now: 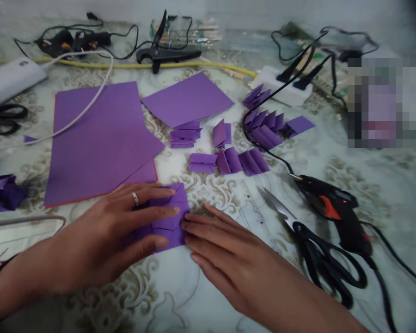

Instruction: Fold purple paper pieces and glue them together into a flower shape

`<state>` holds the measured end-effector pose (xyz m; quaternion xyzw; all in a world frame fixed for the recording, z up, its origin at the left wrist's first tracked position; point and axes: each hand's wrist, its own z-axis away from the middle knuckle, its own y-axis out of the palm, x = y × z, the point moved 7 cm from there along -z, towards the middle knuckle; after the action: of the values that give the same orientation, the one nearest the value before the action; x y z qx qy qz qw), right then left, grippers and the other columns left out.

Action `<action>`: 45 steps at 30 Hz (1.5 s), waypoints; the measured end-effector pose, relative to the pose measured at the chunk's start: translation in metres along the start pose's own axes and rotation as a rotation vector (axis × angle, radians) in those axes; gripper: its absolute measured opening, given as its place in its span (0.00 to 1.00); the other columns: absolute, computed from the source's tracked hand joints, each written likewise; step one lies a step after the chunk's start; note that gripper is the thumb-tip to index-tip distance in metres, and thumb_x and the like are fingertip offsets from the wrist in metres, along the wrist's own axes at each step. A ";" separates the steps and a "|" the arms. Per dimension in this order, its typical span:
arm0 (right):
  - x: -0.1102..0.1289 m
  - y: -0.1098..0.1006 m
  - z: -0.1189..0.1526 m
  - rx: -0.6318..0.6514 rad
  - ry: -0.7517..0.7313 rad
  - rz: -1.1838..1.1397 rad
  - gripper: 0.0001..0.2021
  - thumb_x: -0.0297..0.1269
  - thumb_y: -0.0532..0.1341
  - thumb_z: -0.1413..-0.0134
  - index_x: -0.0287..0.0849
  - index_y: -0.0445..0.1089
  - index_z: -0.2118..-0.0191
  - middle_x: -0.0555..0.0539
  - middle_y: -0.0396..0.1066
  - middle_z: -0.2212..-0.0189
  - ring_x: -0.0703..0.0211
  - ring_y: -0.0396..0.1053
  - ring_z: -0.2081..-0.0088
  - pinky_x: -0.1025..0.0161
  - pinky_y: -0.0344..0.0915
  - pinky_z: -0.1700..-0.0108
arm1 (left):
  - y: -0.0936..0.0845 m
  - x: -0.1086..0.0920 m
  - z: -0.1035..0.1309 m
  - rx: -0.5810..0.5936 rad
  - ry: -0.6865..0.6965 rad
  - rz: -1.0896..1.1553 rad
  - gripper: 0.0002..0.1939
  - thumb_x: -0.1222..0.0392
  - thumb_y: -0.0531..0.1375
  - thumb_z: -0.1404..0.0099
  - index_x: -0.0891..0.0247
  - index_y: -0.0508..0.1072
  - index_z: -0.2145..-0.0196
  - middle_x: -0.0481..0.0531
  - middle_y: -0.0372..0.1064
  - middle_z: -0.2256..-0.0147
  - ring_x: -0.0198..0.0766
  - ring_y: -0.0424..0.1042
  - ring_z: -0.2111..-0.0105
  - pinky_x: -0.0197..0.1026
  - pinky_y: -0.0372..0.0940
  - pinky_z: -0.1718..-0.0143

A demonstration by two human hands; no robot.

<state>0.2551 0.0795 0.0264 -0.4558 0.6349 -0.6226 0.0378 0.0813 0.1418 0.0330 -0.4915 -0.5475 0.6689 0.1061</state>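
Note:
A creased piece of purple paper (pixel 179 200) lies flat on the patterned table, partly covered by my hands. My left hand (pixel 116 229), with a ring on one finger, rests over its left side, fingers apart and stretched across the folds. Touching the paper's right edge are the fingertips of my right hand (pixel 225 249), stretched out straight. Just beyond the left hand are large purple sheets (pixel 97 138) with a red edge showing beneath. Small folded purple paper pieces (pixel 203 163) stand in groups farther back.
Black scissors (pixel 303 230) and a glue gun (pixel 327 208) with a lit red light lie to the right. A power strip (pixel 280 85), a yellow cable (pixel 180 66) and a black clamp (pixel 166 54) are at the back. Crumpled purple paper (pixel 5 192) lies far left.

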 end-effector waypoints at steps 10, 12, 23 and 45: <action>-0.019 -0.003 0.004 -0.089 0.344 0.010 0.08 0.38 0.68 0.33 0.39 0.72 0.57 0.41 0.76 0.60 0.43 0.75 0.56 0.45 0.75 0.53 | 0.009 0.005 -0.017 0.044 -0.299 0.145 0.42 0.73 0.69 0.40 0.51 0.68 0.31 0.53 0.76 0.52 0.44 0.79 0.56 0.49 0.76 0.49; -0.020 -0.005 0.005 -0.087 0.415 -0.116 0.11 0.39 0.67 0.31 0.39 0.73 0.50 0.40 0.77 0.56 0.45 0.76 0.53 0.47 0.74 0.50 | 0.006 0.005 -0.012 0.034 -0.353 0.318 0.39 0.69 0.69 0.38 0.50 0.69 0.32 0.48 0.77 0.60 0.40 0.78 0.62 0.44 0.76 0.53; 0.028 -0.054 -0.005 -0.334 0.191 -0.432 0.07 0.27 0.65 0.35 0.42 0.74 0.67 0.54 0.72 0.73 0.65 0.69 0.70 0.67 0.64 0.66 | -0.035 -0.034 0.021 -0.255 -0.330 0.567 0.22 0.60 0.71 0.33 0.50 0.79 0.42 0.52 0.78 0.48 0.39 0.78 0.53 0.39 0.76 0.50; -0.008 0.006 -0.015 -0.091 0.640 -1.100 0.18 0.53 0.69 0.38 0.41 0.76 0.65 0.52 0.71 0.73 0.62 0.66 0.71 0.64 0.65 0.68 | 0.012 0.004 0.030 -0.261 -0.597 0.752 0.21 0.42 0.67 0.32 0.63 0.78 0.71 0.46 0.69 0.75 0.33 0.64 0.74 0.34 0.60 0.74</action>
<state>0.2474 0.0949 0.0207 -0.5076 0.3138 -0.6289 -0.4984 0.0606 0.1216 0.0183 -0.4509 -0.4182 0.6983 -0.3664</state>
